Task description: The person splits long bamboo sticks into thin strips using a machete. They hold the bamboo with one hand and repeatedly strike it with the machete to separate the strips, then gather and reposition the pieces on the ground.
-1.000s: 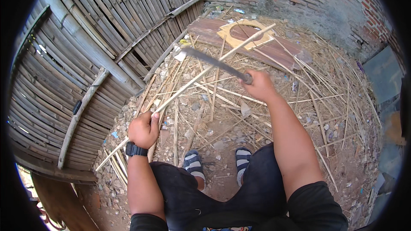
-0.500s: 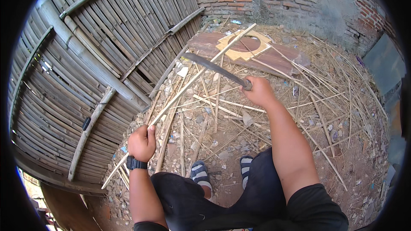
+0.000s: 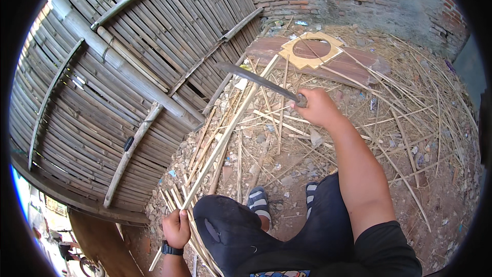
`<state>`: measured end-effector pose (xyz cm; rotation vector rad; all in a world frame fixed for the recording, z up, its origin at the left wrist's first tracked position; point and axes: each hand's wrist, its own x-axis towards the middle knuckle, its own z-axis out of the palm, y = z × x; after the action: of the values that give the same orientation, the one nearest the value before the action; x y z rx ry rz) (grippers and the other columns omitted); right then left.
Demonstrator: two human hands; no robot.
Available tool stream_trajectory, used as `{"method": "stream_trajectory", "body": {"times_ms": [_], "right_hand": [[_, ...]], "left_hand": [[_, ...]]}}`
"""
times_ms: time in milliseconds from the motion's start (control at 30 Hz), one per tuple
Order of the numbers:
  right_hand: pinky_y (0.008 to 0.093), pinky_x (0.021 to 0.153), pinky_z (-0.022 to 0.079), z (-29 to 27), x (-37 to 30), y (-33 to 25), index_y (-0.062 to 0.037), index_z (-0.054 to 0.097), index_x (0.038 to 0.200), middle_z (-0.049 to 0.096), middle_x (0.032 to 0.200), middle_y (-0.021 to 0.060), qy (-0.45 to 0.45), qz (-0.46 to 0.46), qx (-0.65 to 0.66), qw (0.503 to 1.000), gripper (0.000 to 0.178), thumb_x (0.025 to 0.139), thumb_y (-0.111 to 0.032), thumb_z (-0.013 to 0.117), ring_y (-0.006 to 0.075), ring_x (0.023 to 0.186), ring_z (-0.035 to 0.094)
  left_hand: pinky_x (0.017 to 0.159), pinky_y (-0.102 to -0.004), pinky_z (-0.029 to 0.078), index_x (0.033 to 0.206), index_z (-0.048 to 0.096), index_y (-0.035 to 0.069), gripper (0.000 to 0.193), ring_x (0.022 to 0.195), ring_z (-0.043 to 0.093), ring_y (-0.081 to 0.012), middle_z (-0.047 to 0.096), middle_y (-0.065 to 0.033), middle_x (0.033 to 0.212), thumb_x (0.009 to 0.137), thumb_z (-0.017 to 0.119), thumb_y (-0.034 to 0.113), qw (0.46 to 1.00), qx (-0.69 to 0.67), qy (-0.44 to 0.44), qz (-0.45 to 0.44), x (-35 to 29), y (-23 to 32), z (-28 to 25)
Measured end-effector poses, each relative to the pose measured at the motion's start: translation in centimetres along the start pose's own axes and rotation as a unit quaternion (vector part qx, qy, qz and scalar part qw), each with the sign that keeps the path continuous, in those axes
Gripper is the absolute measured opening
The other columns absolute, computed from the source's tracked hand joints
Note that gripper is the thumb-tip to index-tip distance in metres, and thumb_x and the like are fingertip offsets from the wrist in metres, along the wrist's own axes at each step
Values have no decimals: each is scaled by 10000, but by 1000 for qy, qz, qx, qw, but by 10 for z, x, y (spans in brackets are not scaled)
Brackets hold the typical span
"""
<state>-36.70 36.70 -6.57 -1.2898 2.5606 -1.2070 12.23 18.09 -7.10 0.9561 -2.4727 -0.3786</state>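
My left hand (image 3: 177,228), with a dark watch on the wrist, is closed on the near end of a long pale bamboo strip (image 3: 224,146). The strip slants up and away to the right, its far end by a yellow board with a round hole (image 3: 306,62). In my right hand (image 3: 319,107) is the handle of a long curved knife (image 3: 264,83). Its dark blade points left and crosses the strip near the far end. Whether blade and strip touch, I cannot tell. Beside my left hand and knee lies a bundle of similar strips (image 3: 174,197).
A bamboo-slat wall (image 3: 154,36) with thick poles rises on the left, and a brick wall (image 3: 369,0) closes the back. A brown wooden board (image 3: 341,71) lies under the yellow one. Loose strips, straw and rubble cover the ground around my sandalled feet (image 3: 259,202).
My left hand has come back toward my body, drawing the strip with it. The strip's far end now lies closer to the knife blade. My view has turned a little left.
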Motion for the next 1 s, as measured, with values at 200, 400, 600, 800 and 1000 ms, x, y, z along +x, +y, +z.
{"method": "stream_trajectory", "body": {"times_ms": [200,400,600,800,1000], "right_hand": [[477,723,540,16,-9,-27,-109,707,988,703,817,165,-24,-173,-80,981,240,805,-254,764,378,801,692],[478,707,538,7,-3,-10,-94,677,928,695,802,151,-15,-33,-21,999,216,796,-243,761,372,792,688],[471,686,533,21,0,-11,-103,673,908,666,737,131,36,-235,-60,969,199,753,-194,757,361,766,684],[461,652,522,20,2,5,-118,663,853,664,711,115,101,-152,21,983,160,761,-205,762,339,718,679],[456,638,517,38,-8,-37,-115,676,884,674,714,115,25,-271,-53,961,158,780,-207,752,345,700,678]], "left_hand": [[501,-418,370,687,527,-6,458,496,492,-341,491,-191,571,1041,533,285,1000,21,14,8,-23,-5,-1],[494,-348,341,715,537,24,490,498,424,-163,467,-53,571,1072,507,358,982,-139,-102,-77,-36,-21,-1],[493,-245,277,798,552,74,470,514,350,-78,421,29,610,1086,466,435,825,-410,-312,-231,-41,-35,-6],[489,-259,276,813,539,64,512,498,340,-103,420,-1,617,1078,444,491,795,-424,-347,-260,-44,-29,-21],[478,-247,270,815,545,70,504,493,347,-79,420,22,591,1080,446,487,826,-387,-331,-239,-51,-29,-12]]}}
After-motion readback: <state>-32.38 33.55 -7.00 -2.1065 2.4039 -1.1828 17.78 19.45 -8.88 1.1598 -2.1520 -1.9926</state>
